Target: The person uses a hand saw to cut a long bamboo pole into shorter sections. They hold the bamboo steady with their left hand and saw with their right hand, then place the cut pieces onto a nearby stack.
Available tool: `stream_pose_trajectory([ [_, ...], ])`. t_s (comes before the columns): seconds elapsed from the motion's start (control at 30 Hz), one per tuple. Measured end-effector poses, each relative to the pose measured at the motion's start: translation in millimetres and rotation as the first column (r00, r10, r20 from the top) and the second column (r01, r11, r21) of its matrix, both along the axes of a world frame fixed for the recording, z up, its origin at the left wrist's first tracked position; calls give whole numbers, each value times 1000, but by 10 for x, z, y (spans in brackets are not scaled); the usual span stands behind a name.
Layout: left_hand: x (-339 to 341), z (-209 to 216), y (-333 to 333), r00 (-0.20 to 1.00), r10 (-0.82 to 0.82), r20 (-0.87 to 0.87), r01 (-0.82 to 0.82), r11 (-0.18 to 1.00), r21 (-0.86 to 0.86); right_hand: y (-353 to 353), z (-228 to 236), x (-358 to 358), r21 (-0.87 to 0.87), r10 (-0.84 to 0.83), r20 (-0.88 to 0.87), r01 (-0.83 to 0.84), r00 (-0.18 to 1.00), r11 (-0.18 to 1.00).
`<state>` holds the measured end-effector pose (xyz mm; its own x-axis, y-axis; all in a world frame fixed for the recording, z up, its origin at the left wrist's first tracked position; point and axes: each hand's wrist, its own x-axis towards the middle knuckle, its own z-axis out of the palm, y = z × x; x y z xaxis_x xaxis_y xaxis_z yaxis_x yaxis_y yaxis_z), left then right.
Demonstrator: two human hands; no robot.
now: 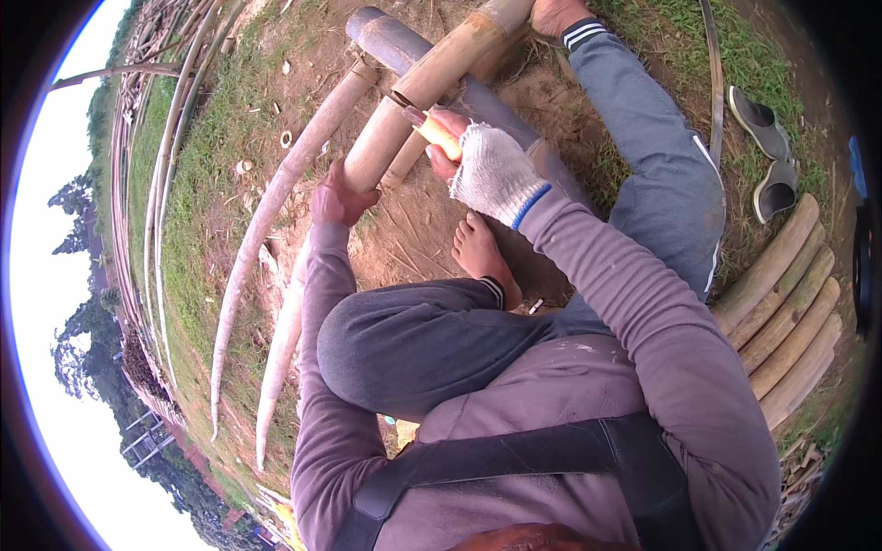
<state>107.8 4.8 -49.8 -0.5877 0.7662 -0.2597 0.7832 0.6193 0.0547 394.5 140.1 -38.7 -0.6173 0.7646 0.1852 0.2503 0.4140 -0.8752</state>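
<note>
A thick tan bamboo pole (378, 147) runs slantwise in front of me, propped across a grey bamboo pole (390, 41). My left hand (343, 196), bare, is wrapped round the tan pole below a dark notch in its top side. In a white knit glove with a blue cuff, my right hand (496, 173) grips a yellow-handled knife (439, 138). Its short dark blade meets the pole at the notch; the tip is hard to make out. My right foot (557, 15) presses on or beside the pole's far end.
To the left lies another long bamboo pole (276, 207). Several cut bamboo lengths (785, 312) are lined up at the right, below a pair of dark sandals (764, 151). My left foot (480, 248) stands bare on the dirt. Longer poles (161, 174) stretch along the grass at far left.
</note>
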Motion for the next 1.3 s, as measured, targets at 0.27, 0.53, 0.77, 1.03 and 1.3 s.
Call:
stream_pose_trajectory([
  [0.27, -3, -54, -148, 1000, -9, 4, 8, 995, 103, -478, 332, 1278, -50, 107, -112, -113, 988, 992],
  [0.53, 16, 31, -2, 1000, 17, 12, -17, 1000, 6, -17, -68, 152, -8, 8, -67, -9, 998, 1000],
  [0.77, 27, 13, -134, 1000, 14, 23, -14, 999, 32, -499, 257, 1282, -106, 102, -105, -113, 989, 988],
  [1.03, -47, -50, -26, 1000, -1, 1, 1, 999, 45, -57, -69, 172, -74, -19, -74, 14, 997, 997],
  [1.3, -24, -54, -164, 1000, 4, -16, -3, 998, 57, -523, 236, 1254, -66, 98, -94, -105, 991, 992],
])
